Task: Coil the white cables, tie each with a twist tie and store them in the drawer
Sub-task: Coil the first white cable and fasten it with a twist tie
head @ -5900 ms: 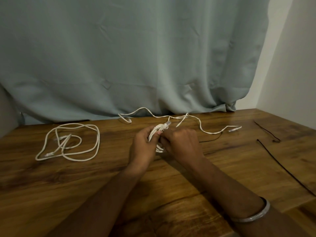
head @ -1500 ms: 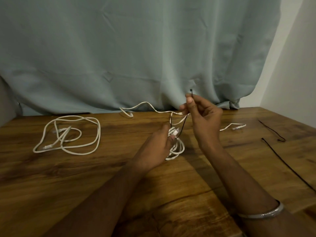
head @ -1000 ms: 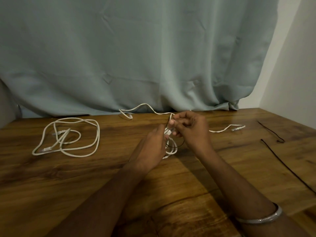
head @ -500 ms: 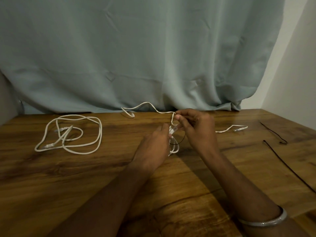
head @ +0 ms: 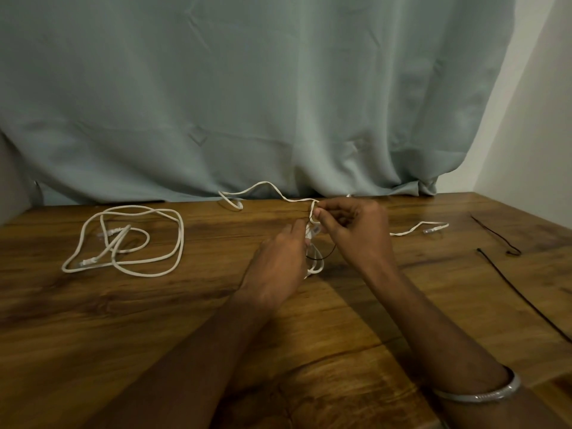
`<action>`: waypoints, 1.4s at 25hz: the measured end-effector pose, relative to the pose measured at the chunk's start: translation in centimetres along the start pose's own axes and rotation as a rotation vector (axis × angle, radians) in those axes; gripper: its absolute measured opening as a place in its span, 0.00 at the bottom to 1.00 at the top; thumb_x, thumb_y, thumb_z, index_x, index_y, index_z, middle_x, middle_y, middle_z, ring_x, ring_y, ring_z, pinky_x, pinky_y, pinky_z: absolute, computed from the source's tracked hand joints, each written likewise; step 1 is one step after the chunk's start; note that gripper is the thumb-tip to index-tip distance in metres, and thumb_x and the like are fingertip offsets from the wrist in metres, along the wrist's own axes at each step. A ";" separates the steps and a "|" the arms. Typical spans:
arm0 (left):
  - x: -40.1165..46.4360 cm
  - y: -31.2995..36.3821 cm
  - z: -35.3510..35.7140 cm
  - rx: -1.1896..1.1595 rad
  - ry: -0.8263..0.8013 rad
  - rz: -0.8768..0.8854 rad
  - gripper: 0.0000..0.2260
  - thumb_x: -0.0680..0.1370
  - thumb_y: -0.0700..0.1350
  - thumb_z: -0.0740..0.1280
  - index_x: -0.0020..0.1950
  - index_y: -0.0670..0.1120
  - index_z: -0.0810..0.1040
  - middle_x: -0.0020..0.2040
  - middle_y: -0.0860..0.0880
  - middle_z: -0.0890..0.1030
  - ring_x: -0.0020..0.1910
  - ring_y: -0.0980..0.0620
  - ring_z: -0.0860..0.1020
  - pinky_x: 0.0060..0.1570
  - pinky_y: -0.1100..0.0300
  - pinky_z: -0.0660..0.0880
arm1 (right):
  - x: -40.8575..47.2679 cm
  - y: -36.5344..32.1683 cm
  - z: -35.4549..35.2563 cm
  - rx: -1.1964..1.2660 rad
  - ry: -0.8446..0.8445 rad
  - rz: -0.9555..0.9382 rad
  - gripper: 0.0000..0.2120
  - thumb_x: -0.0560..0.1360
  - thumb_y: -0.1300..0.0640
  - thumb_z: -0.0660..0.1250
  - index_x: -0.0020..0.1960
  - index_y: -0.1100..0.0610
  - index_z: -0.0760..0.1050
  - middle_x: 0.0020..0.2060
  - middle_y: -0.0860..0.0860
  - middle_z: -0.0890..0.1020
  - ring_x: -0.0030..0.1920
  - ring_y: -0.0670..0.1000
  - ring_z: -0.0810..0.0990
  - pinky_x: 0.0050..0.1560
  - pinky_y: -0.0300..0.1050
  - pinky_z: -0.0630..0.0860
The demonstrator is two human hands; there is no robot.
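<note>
- Nearest my camera, two bare forearms reach out over the brown wood-grain surface [head: 123, 335]; a thin silver bangle [head: 478, 394] circles the right wrist.
- The left hand [head: 278, 264] is closed around a small white coiled cable bundle [head: 315, 261], whose lower loops show just under the fingers, held a little above the surface.
- The right hand [head: 356, 230] sits just beside the left, thumb and fingers pinched together on a thin black twist tie [head: 322, 257], which curves under and around the bundle.
- I judge the step in hand to be the tying of this first bundle; the tie looks looped but not yet twisted shut, though the fingers hide the join.
- To the right, well apart from the hands, two spare thin black twist ties [head: 526, 301] lie on the surface.
- To the left, a second loose white cable [head: 130, 239] lies in wide untidy loops, uncoiled and untied.
- Beyond the hands, a third long white cable [head: 263, 188] snakes along the back edge, its plug end [head: 435, 228] resting to the right; how it meets the bundle I cannot tell.
- A pale blue-green curtain [head: 247, 103] hangs behind everything.
- No drawer is in view; by my reckoning two cables remain to coil and tie, and all storing is still to come.
</note>
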State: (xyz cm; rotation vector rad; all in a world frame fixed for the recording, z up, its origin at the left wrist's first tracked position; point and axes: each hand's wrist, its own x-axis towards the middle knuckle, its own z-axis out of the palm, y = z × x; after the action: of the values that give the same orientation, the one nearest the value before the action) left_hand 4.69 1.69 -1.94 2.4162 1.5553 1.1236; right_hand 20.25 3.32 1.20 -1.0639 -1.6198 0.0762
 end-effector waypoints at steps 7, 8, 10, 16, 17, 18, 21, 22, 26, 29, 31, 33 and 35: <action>0.1 0.1 0.0 -0.008 -0.012 -0.001 0.10 0.83 0.44 0.63 0.63 0.52 0.71 0.53 0.51 0.78 0.48 0.51 0.79 0.48 0.47 0.80 | -0.1 -0.1 0.2 0.006 -0.018 0.000 0.06 0.75 0.56 0.76 0.51 0.54 0.88 0.38 0.46 0.88 0.37 0.43 0.86 0.43 0.53 0.85; 0.0 0.0 0.0 -0.006 -0.010 0.002 0.09 0.83 0.44 0.63 0.63 0.52 0.71 0.53 0.51 0.78 0.48 0.50 0.79 0.48 0.47 0.80 | -0.2 -0.1 0.1 0.002 -0.015 0.001 0.06 0.75 0.55 0.77 0.51 0.54 0.88 0.38 0.46 0.88 0.37 0.43 0.86 0.43 0.53 0.85; 0.0 0.0 0.0 -0.004 -0.007 0.001 0.08 0.83 0.45 0.63 0.62 0.52 0.71 0.53 0.51 0.78 0.47 0.50 0.78 0.47 0.47 0.79 | -0.2 -0.2 0.0 0.004 0.009 0.003 0.06 0.75 0.54 0.76 0.51 0.53 0.88 0.38 0.45 0.88 0.38 0.43 0.86 0.44 0.52 0.85; 0.0 0.2 0.0 0.001 -0.016 0.012 0.14 0.83 0.45 0.63 0.68 0.51 0.69 0.56 0.50 0.79 0.51 0.50 0.79 0.51 0.48 0.79 | -0.1 0.2 0.3 -0.002 -0.023 0.007 0.06 0.74 0.52 0.76 0.50 0.52 0.88 0.37 0.45 0.87 0.37 0.44 0.86 0.43 0.54 0.85; 0.0 0.3 -0.1 0.006 -0.017 0.009 0.15 0.83 0.44 0.63 0.70 0.50 0.69 0.57 0.49 0.79 0.52 0.50 0.79 0.52 0.48 0.79 | -0.1 0.3 0.4 0.003 -0.029 0.022 0.07 0.74 0.52 0.76 0.49 0.52 0.88 0.36 0.45 0.87 0.36 0.44 0.86 0.42 0.54 0.85; 0.0 0.3 -0.1 0.007 -0.014 0.006 0.17 0.83 0.44 0.63 0.71 0.51 0.68 0.57 0.49 0.79 0.52 0.50 0.79 0.52 0.48 0.79 | -0.1 0.4 0.4 0.008 -0.033 0.033 0.07 0.73 0.52 0.76 0.49 0.52 0.88 0.36 0.45 0.87 0.36 0.45 0.86 0.42 0.55 0.85; -0.1 0.2 -0.1 -0.011 -0.011 0.000 0.15 0.83 0.44 0.63 0.70 0.51 0.69 0.57 0.50 0.79 0.51 0.51 0.79 0.51 0.50 0.79 | -0.1 0.5 0.4 0.038 -0.062 0.078 0.06 0.73 0.53 0.77 0.48 0.52 0.87 0.34 0.46 0.87 0.35 0.47 0.86 0.42 0.56 0.85; -0.1 0.2 -0.1 -0.024 -0.009 -0.005 0.14 0.83 0.44 0.63 0.69 0.51 0.69 0.56 0.51 0.79 0.50 0.52 0.79 0.50 0.51 0.79 | -0.2 0.3 0.4 0.065 -0.085 0.103 0.04 0.73 0.54 0.78 0.47 0.53 0.88 0.34 0.47 0.87 0.35 0.48 0.86 0.42 0.55 0.85; -0.1 -0.1 -0.1 -0.090 0.011 -0.014 0.10 0.84 0.45 0.60 0.66 0.51 0.71 0.53 0.51 0.79 0.48 0.53 0.78 0.47 0.52 0.78 | -0.4 0.3 0.5 0.166 -0.129 0.139 0.04 0.71 0.60 0.80 0.45 0.55 0.88 0.37 0.50 0.88 0.38 0.45 0.86 0.44 0.45 0.83; -0.1 -0.4 -0.2 -0.149 0.008 -0.013 0.09 0.84 0.45 0.60 0.64 0.51 0.72 0.53 0.52 0.80 0.48 0.55 0.78 0.47 0.52 0.78 | -0.4 0.2 0.5 0.280 -0.181 0.190 0.04 0.74 0.60 0.78 0.47 0.60 0.88 0.40 0.57 0.88 0.39 0.45 0.83 0.44 0.40 0.79; -0.1 -0.5 -0.3 -0.156 -0.010 -0.012 0.09 0.85 0.46 0.60 0.65 0.52 0.72 0.54 0.53 0.80 0.49 0.56 0.78 0.46 0.56 0.76 | -0.2 0.2 0.5 0.305 -0.202 0.223 0.07 0.78 0.58 0.74 0.47 0.62 0.87 0.40 0.58 0.88 0.41 0.49 0.85 0.46 0.46 0.80; -0.1 -0.6 -0.4 -0.162 -0.038 0.018 0.09 0.85 0.47 0.60 0.65 0.53 0.71 0.54 0.56 0.79 0.48 0.59 0.76 0.43 0.60 0.73 | -0.1 0.2 0.4 0.285 -0.184 0.198 0.03 0.77 0.61 0.75 0.47 0.60 0.88 0.40 0.55 0.89 0.42 0.50 0.86 0.49 0.48 0.81; -0.2 -0.5 -0.6 -0.201 -0.067 0.052 0.10 0.85 0.48 0.61 0.66 0.55 0.71 0.53 0.56 0.79 0.47 0.60 0.76 0.41 0.61 0.73 | 0.1 0.3 0.0 0.310 -0.164 0.195 0.04 0.74 0.64 0.77 0.48 0.58 0.87 0.42 0.54 0.89 0.43 0.48 0.86 0.50 0.47 0.83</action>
State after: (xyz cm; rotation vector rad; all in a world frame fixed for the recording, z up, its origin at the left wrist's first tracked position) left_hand 3.91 1.61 -1.79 2.3480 1.2998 1.1343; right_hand 20.41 3.57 1.15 -0.9887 -1.5818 0.5392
